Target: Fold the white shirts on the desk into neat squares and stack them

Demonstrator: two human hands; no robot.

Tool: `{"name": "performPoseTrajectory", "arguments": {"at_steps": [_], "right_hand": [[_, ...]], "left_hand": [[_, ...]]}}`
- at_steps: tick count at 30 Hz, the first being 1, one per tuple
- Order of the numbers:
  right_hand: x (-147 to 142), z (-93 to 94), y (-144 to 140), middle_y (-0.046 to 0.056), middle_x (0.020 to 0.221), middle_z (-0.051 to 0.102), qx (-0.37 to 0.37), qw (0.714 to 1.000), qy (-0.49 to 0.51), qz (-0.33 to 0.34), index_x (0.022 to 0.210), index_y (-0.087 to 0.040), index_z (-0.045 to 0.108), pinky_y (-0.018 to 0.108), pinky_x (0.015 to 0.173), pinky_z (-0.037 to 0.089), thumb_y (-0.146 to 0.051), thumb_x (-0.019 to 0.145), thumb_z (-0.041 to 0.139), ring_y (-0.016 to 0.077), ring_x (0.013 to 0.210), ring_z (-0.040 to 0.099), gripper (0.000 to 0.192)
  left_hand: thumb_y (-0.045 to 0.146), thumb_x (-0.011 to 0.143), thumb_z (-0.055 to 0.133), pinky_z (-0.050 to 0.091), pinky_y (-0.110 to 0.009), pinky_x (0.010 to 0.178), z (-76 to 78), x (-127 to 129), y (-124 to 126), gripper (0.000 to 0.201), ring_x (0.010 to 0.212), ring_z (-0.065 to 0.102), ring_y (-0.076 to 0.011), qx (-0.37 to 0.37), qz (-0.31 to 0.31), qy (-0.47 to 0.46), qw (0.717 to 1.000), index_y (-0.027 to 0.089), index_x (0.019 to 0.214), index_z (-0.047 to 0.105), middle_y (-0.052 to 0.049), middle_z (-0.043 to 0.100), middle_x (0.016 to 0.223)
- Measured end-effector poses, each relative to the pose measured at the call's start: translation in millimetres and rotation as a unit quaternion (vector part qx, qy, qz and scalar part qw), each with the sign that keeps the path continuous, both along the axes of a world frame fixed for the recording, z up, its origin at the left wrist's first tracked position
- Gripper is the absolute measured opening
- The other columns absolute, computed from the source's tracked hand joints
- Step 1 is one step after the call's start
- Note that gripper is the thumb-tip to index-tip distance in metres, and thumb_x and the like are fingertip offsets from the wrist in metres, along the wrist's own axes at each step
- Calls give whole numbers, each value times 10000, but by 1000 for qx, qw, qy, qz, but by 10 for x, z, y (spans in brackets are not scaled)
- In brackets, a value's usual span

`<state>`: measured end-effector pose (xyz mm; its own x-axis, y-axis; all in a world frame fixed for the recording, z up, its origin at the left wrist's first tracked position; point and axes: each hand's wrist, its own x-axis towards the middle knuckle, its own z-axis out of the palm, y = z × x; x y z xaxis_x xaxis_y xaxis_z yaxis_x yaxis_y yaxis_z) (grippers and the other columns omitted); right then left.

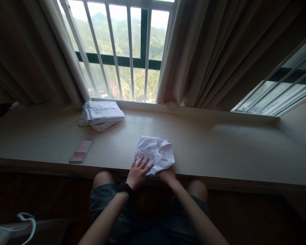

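two hands are working a folded white garment (154, 154) at the wooden ledge's (219, 149) near edge: left hand (138, 173) lying open and flat on it, right hand (167, 175) pinching its near corner, which looks light, soft and floppy, best held by its folded edges.

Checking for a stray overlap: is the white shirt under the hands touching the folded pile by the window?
Apart. The head view shows bare wooden ledge between the white shirt and the folded pile.
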<state>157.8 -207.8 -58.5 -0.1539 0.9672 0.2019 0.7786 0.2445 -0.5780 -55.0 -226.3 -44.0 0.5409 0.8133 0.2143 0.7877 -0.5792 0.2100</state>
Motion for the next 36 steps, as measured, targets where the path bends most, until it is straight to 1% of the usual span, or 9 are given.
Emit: {"name": "performPoseTrajectory", "arguments": {"at_steps": [2,4,8,12,19,25,30,33,36], "right_hand": [[154,-16,-226,121,1273,663,-10,999,15,-30,1111,-180,733,386,1126,387,-245,853,531,266,1274,547,335],[306,-29,-424,123,1181,698,-13,989,66,-134,1014,-170,744,371,1057,444,-243,874,443,256,1189,601,339],[436,4,-562,126,1159,695,-18,934,171,-314,1200,-155,656,369,924,506,-373,893,443,253,1016,662,432],[321,49,-383,149,1306,607,-6,953,166,-253,1352,-173,565,385,1007,470,-477,909,476,267,1152,601,545],[246,-115,-125,112,1115,663,-46,977,55,-200,1221,-216,671,387,995,474,-361,837,602,283,1101,609,416],[536,-30,353,115,1256,655,-54,987,-11,-152,1356,-157,612,341,1053,435,-146,779,546,263,1162,594,581],[812,313,897,61,1479,514,-16,990,-113,-87,1357,-254,629,389,1162,306,-13,728,513,258,1346,460,683],[769,378,891,66,1526,452,32,986,-124,-105,1352,-240,632,424,1179,267,-50,803,484,264,1404,380,599],[594,273,656,121,1442,524,66,981,-99,-154,1322,-183,643,423,1147,302,-201,929,433,265,1338,435,446]], "left_hand": [[353,845,630,106,-598,1217,88,-33,-8,672,1513,210,-337,-17,-22,-15,999,375,1490,442,-27,355,1606],[458,862,614,118,-591,1224,179,-58,12,621,1504,239,-326,-27,-27,-42,998,338,1459,493,-35,409,1575],[403,967,476,161,-595,1222,201,-51,193,434,1499,254,-301,9,87,-117,989,300,1373,591,-40,472,1528],[352,979,456,239,-587,1206,10,19,425,402,1478,293,-318,-12,144,-136,980,289,1335,632,-55,420,1562],[323,976,430,298,-531,1203,-108,48,461,433,1458,343,-317,-65,180,-167,967,235,1359,613,-101,402,1570],[272,951,442,359,-547,1144,105,340,-101,510,1410,410,-364,-38,185,-103,977,169,1446,507,-186,319,1599],[282,941,448,546,-402,906,325,565,-552,502,1034,672,-262,-47,128,-59,989,252,1439,500,-130,470,1516],[228,939,429,511,-394,964,507,543,-287,461,1118,628,-259,-8,130,-90,987,246,1382,556,-110,565,1410],[266,951,445,415,-462,1076,645,503,293,398,1264,529,-300,13,134,-111,985,255,1315,607,-111,538,1433]]}}
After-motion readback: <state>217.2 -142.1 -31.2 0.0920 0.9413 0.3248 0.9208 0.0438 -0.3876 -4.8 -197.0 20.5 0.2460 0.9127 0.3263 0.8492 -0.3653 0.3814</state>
